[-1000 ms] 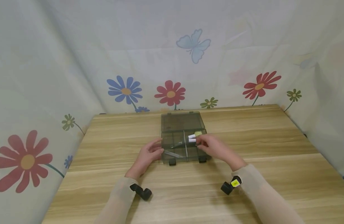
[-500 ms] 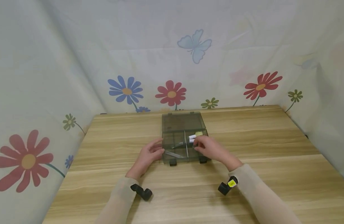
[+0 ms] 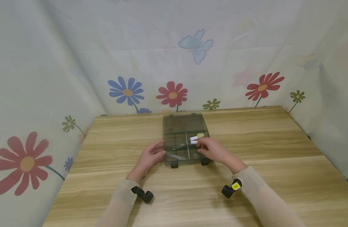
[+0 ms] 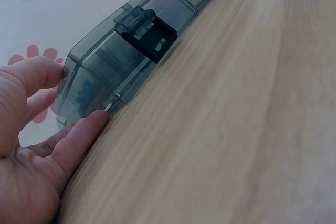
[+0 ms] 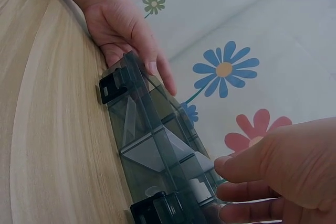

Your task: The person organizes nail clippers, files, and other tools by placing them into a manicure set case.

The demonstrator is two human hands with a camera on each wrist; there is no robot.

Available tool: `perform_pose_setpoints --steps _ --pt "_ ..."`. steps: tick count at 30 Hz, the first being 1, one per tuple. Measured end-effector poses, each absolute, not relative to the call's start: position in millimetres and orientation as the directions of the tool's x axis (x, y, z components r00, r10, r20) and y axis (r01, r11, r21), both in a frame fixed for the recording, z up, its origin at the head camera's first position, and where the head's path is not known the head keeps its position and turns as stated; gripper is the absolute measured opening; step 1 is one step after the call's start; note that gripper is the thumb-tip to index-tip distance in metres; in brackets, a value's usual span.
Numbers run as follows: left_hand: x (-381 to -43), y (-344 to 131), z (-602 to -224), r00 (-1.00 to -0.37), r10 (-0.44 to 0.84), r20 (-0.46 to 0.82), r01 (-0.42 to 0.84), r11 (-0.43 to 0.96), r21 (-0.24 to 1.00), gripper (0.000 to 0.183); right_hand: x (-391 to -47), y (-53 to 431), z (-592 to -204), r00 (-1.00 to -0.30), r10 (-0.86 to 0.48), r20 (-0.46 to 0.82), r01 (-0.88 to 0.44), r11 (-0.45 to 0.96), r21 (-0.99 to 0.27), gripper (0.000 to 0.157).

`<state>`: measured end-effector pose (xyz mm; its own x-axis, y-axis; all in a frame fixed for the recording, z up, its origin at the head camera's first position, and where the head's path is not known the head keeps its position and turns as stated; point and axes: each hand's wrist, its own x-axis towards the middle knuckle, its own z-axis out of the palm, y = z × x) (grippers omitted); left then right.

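Note:
A translucent dark grey divided box (image 3: 176,162) lies on the table with its lid (image 3: 185,123) folded back. My left hand (image 3: 149,156) rests its thumb and fingers against the box's left side. Over the right compartments hovers my right hand (image 3: 216,150), thumb and fingers apart, with nothing visible between them. White-capped pieces (image 3: 194,138) lie in the back right compartment beside a yellowish item (image 3: 200,135), partly behind my fingers. A small clear oval piece (image 5: 152,190) shows in the front right section. A clear strip (image 3: 174,156) lies front left.
Two black latches, the left latch (image 3: 174,164) and the right latch (image 3: 205,161), hang at the box's front. The wooden table (image 3: 120,132) meets a flower-printed cloth (image 3: 145,56) behind and at both sides. A pale divider (image 3: 187,148) splits the box.
My right hand has shifted slightly left and forward over the front right section, and its fingers have loosened. A small clear piece now shows there. My left hand stays against the box.

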<state>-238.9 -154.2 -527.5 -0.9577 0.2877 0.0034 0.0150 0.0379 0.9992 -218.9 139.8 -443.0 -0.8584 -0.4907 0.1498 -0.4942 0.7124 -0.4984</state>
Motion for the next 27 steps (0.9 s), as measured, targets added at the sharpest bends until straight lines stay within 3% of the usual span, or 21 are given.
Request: perform_pose_setpoints --steps 7,15,22,27 --pt "-239.2 -153.9 -526.8 -0.957 0.289 -0.003 0.007 0.034 0.999 0.053 -216.6 144.7 -440.9 -0.866 -0.483 0.134 -0.479 0.719 -0.504 0.011" --pt "-234.0 -154.3 -509.5 -0.939 0.344 -0.021 -0.008 0.039 0.999 0.057 -212.6 150.6 -437.7 -0.866 -0.487 0.118 -0.474 0.719 -0.509 0.034" --pt "-229.7 -154.3 -500.0 -0.934 0.355 -0.03 -0.011 0.055 0.998 0.057 -207.8 158.6 -435.7 -0.872 -0.472 0.127 -0.462 0.71 -0.531 0.011" --pt "-229.3 -154.5 -498.7 -0.934 0.354 -0.039 -0.022 0.053 0.998 0.056 -202.3 166.9 -434.4 -0.877 -0.462 0.132 -0.456 0.713 -0.533 0.012"
